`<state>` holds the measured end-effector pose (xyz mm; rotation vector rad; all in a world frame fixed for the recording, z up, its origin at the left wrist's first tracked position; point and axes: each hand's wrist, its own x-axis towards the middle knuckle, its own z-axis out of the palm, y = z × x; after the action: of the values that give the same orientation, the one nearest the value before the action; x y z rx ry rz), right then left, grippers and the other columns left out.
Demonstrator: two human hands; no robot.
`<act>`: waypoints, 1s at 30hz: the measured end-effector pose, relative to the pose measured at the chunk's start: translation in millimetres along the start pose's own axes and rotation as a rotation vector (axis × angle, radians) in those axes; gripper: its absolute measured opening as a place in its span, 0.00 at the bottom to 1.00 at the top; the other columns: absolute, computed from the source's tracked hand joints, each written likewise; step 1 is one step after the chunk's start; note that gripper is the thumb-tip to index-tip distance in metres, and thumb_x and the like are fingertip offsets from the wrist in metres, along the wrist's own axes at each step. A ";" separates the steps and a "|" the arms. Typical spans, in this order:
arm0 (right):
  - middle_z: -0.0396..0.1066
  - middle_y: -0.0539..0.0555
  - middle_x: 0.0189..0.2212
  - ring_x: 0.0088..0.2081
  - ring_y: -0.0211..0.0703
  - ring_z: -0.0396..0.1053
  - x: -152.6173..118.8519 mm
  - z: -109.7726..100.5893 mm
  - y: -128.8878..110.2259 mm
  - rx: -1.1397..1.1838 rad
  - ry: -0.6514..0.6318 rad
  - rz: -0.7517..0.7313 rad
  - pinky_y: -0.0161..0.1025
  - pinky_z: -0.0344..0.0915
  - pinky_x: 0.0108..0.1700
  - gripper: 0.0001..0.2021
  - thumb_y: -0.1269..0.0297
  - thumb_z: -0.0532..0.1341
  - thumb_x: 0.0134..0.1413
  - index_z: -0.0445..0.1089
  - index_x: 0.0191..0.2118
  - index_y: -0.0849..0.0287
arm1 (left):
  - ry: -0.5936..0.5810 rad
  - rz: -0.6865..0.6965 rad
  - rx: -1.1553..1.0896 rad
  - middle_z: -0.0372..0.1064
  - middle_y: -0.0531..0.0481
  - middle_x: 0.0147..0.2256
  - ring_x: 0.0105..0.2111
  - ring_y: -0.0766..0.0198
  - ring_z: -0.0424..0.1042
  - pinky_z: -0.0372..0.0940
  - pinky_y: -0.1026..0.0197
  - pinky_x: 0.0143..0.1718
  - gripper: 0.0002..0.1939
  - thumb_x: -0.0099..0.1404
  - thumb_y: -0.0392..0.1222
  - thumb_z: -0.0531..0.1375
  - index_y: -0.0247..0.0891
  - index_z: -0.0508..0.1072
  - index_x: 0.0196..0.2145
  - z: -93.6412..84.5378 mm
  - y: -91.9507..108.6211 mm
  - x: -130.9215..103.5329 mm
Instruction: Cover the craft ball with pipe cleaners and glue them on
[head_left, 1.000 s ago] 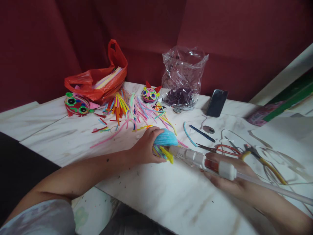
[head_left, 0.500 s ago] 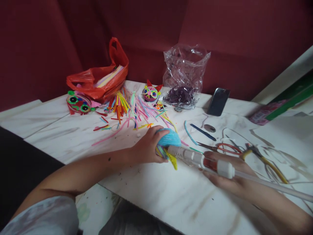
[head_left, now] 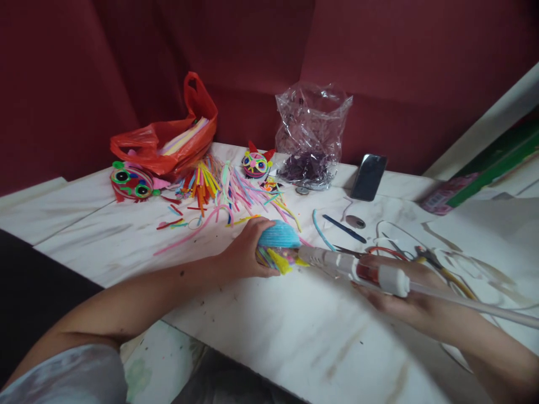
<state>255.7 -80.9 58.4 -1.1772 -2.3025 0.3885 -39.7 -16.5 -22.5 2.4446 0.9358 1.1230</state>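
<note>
My left hand [head_left: 244,249] is wrapped round a pipe-cleaner figure [head_left: 278,234], light blue on top with striped sides and yellow pointed pieces. In my right hand [head_left: 396,280] is a white glue gun [head_left: 337,264] with a glue stick [head_left: 463,306] sticking out behind. The gun's nozzle points left and reaches the figure's near right side; whether it touches cannot be made out. Behind, a small finished-looking pipe-cleaner head [head_left: 256,163] with red ears stands on the table, and a larger one [head_left: 132,183] with green-ringed eyes lies at the left.
A red plastic bag [head_left: 168,146] holds pipe cleaners, with bundles of colourful pipe cleaners [head_left: 206,188] beside it. A clear bag [head_left: 314,134] with purple material stands behind. A phone [head_left: 369,177], a dark blue pen-like stick [head_left: 344,228], scissors [head_left: 389,252] and yellow-handled pliers [head_left: 455,278] lie on the right.
The glue gun's nozzle has shifted to the right side of the figure, showing more of the yellow pieces. The figure is turned slightly in my left hand. The whole view has shifted a little.
</note>
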 end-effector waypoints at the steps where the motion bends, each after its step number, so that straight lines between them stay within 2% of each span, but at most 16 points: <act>1: 0.67 0.48 0.20 0.21 0.40 0.65 0.8 -1.5 0.6 -0.003 -0.022 -0.021 0.35 0.62 0.22 0.08 0.58 0.58 0.52 0.65 0.25 0.53 | 0.007 0.006 -0.003 0.55 0.37 0.53 0.56 0.43 0.57 0.57 0.40 0.56 0.49 0.40 0.51 0.71 0.42 0.52 0.56 0.1 -1.1 -0.3; 5: 0.68 0.48 0.22 0.22 0.38 0.66 1.8 -3.6 2.9 -0.035 -0.067 -0.065 0.34 0.62 0.24 0.06 0.62 0.58 0.53 0.66 0.27 0.54 | 0.021 0.004 -0.023 0.55 0.37 0.54 0.56 0.43 0.57 0.57 0.39 0.57 0.49 0.40 0.50 0.71 0.41 0.53 0.56 1.8 -5.4 -1.7; 13: 0.70 0.49 0.22 0.23 0.40 0.67 -0.5 -2.0 13.6 0.027 -0.090 0.022 0.34 0.63 0.23 0.07 0.59 0.58 0.52 0.68 0.28 0.56 | 0.032 -0.029 -0.032 0.56 0.36 0.54 0.56 0.42 0.59 0.57 0.40 0.57 0.50 0.38 0.51 0.71 0.40 0.54 0.56 2.8 -10.1 -2.5; 14: 0.70 0.50 0.22 0.22 0.41 0.67 -0.4 -4.6 16.7 0.036 -0.062 0.053 0.35 0.63 0.23 0.08 0.58 0.58 0.51 0.69 0.28 0.56 | 0.033 -0.023 -0.032 0.55 0.36 0.54 0.56 0.42 0.59 0.57 0.39 0.57 0.50 0.38 0.51 0.71 0.40 0.54 0.56 2.5 -10.4 -2.4; 16: 0.72 0.52 0.22 0.23 0.43 0.68 1.7 -11.4 25.3 0.012 0.076 0.173 0.37 0.63 0.24 0.09 0.57 0.58 0.50 0.70 0.29 0.56 | 0.033 -0.022 -0.031 0.55 0.36 0.54 0.56 0.41 0.59 0.58 0.39 0.56 0.50 0.39 0.50 0.71 0.42 0.53 0.56 1.6 -10.3 -2.0; 18: 0.73 0.53 0.24 0.26 0.47 0.70 7.2 -18.5 38.8 -0.094 0.274 0.338 0.39 0.64 0.26 0.11 0.55 0.58 0.49 0.71 0.31 0.57 | 0.028 -0.025 -0.026 0.55 0.36 0.54 0.56 0.42 0.59 0.59 0.40 0.56 0.49 0.39 0.49 0.71 0.43 0.53 0.56 0.5 -9.7 -1.4; 20: 0.74 0.54 0.27 0.30 0.49 0.71 16.4 -23.5 58.1 -0.238 0.403 0.452 0.40 0.64 0.29 0.13 0.54 0.58 0.49 0.71 0.34 0.58 | 0.029 -0.021 -0.023 0.55 0.36 0.54 0.56 0.42 0.59 0.60 0.40 0.55 0.48 0.40 0.47 0.71 0.42 0.54 0.56 -0.3 -9.4 -0.8; 22: 0.73 0.54 0.28 0.29 0.48 0.70 28.0 -24.8 82.2 -0.387 0.362 0.523 0.38 0.62 0.28 0.13 0.55 0.57 0.50 0.69 0.36 0.58 | 0.027 -0.019 -0.018 0.55 0.36 0.54 0.56 0.41 0.59 0.60 0.40 0.55 0.47 0.41 0.47 0.71 0.41 0.54 0.56 -0.1 -9.9 -0.6; 23: 0.73 0.55 0.28 0.29 0.47 0.70 34.1 -23.9 94.9 -0.483 0.278 0.542 0.38 0.61 0.29 0.13 0.56 0.56 0.52 0.69 0.37 0.59 | 0.029 -0.019 -0.015 0.56 0.36 0.54 0.56 0.41 0.59 0.60 0.40 0.54 0.47 0.41 0.47 0.71 0.41 0.54 0.56 0.3 -10.7 -0.7; 26: 0.73 0.63 0.38 0.39 0.51 0.70 50.9 -16.6 128.5 -0.824 0.068 0.484 0.38 0.62 0.34 0.10 0.63 0.56 0.54 0.68 0.39 0.63 | 0.043 -0.010 -0.009 0.56 0.37 0.54 0.56 0.41 0.59 0.60 0.39 0.55 0.48 0.41 0.47 0.71 0.41 0.54 0.57 2.0 -14.1 -1.4; 30: 0.72 0.65 0.41 0.45 0.52 0.68 61.1 -4.7 154.5 -0.875 -0.013 0.445 0.38 0.62 0.38 0.10 0.66 0.57 0.55 0.68 0.40 0.66 | 0.043 0.009 -0.009 0.54 0.37 0.55 0.57 0.41 0.58 0.58 0.39 0.56 0.49 0.42 0.47 0.71 0.42 0.53 0.58 1.6 -18.2 -1.9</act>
<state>331.2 58.7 9.1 -2.1016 -2.2425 -0.5372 -47.4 -4.2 -33.8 2.4290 0.9319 1.1839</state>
